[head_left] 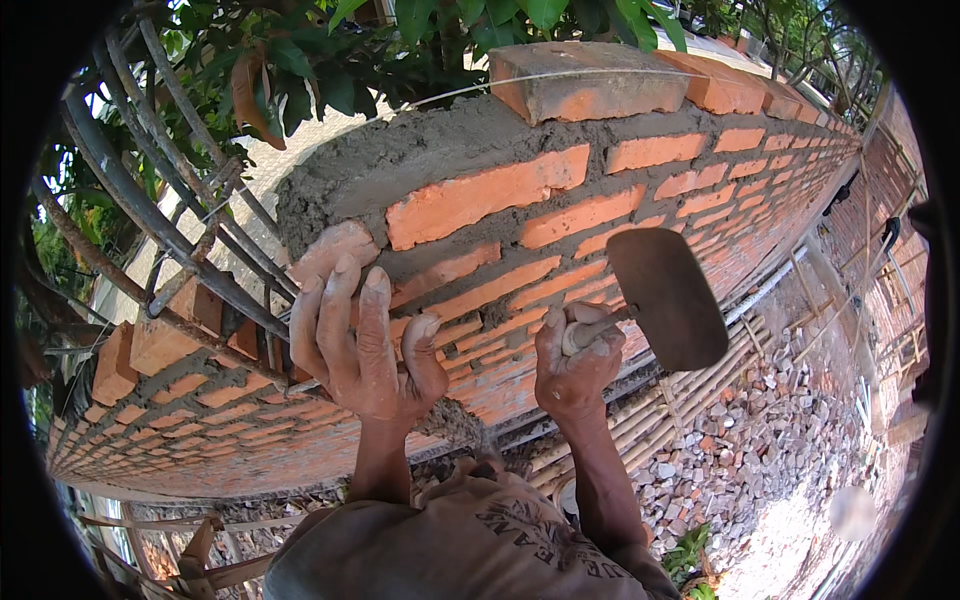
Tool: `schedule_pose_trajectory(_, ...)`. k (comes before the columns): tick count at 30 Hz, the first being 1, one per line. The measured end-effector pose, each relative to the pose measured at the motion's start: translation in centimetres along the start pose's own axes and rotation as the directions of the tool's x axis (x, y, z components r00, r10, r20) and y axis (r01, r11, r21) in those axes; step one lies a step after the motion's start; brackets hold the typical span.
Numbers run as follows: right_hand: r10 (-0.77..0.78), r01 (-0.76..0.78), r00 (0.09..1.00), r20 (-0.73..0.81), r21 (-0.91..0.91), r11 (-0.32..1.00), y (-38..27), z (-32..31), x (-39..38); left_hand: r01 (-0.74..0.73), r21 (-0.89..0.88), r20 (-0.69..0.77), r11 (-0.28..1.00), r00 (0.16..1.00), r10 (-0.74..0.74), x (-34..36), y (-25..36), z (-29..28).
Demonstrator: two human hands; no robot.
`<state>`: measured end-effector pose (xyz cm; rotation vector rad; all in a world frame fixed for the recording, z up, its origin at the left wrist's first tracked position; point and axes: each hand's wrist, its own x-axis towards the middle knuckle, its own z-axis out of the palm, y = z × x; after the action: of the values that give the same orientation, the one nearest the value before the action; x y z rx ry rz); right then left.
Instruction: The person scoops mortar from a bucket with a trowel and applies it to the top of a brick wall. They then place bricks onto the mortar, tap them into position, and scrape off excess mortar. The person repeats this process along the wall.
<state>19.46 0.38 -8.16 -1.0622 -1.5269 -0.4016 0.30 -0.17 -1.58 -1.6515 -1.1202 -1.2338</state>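
My left hand [365, 345] is raised with its fingers stretched and apart. Its fingertips are at a pale, mortar-smeared brick piece [338, 248] at the near left end of the wall; whether they press on it I cannot tell. In my right hand [578, 365] is the handle of a trowel [668, 300], its broad rounded blade tilted up to the right in front of the brick wall [490, 200]. Wet grey mortar [400, 150] lies thick along the wall's top, to the left of a laid brick [590, 82].
A taut string [455, 93] runs along the top course. Steel bars [185, 240] rise at the corner, left of my left hand. Bamboo poles [640, 415] and broken rubble [740, 450] lie below on the right. Leaves [480, 15] overhang the far side.
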Motion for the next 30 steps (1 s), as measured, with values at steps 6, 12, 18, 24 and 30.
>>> schedule_pose_trajectory(6, -0.019, 0.032, 0.965, 0.263, -0.045, 0.998, -0.9, 0.4, 0.5, -0.092, 0.033, -0.055, 0.995, 0.994, 0.094, 0.4, -0.2, 1.6)
schedule_pose_trajectory(12, 0.114, -0.09, 0.972, 0.205, -0.124, 0.988, 0.5, 0.3, -5.4, -0.402, 0.03, -0.235, 0.915, 0.887, 0.398, 1.7, -1.3, 3.3)
schedule_pose_trajectory(18, 0.741, -0.675, 0.562, 0.368, -0.313, 0.668, 7.9, -3.8, -25.8, -0.488, -0.178, -0.164, 0.855, 0.871, 0.463, -0.9, 1.4, 5.6)
schedule_pose_trajectory(24, 0.935, -0.801, -0.342, -0.096, -0.49, -0.344, 2.7, -11.9, -57.6, -0.106, -0.721, 0.505, 0.685, 0.596, 0.624, -15.9, 12.5, 10.3)
schedule_pose_trajectory(30, 0.937, -0.64, -0.227, -0.266, -0.684, -0.349, -20.9, -16.6, -78.5, -0.039, -0.664, 0.651, 0.747, -0.522, 0.551, -35.6, 13.4, 12.6)
